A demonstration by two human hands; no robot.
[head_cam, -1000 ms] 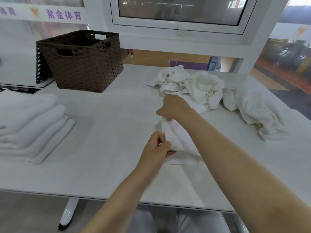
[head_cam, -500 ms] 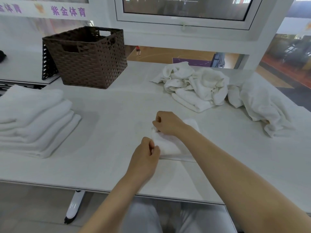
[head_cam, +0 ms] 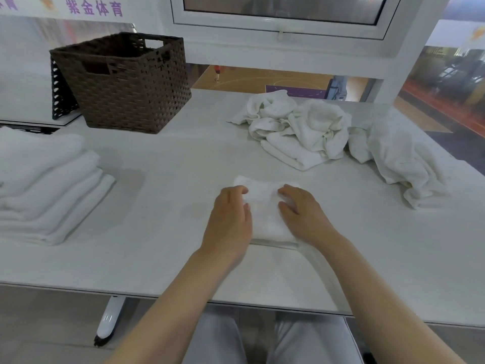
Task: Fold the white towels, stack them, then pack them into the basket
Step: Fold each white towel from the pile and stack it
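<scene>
Both grips spread, left hand [head_cam: 227, 222] and right hand [head_cam: 304, 214] flat on folded towel [head_cam: 265, 206], long axis running away from person

Both hands now flat on towel [head_cam: 265, 206]

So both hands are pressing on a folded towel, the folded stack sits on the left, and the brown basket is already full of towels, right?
Not quite. In the head view the brown basket shows no towels inside. The rest holds: the left hand and right hand rest on the folded towel, and the folded stack sits on the left.
</scene>
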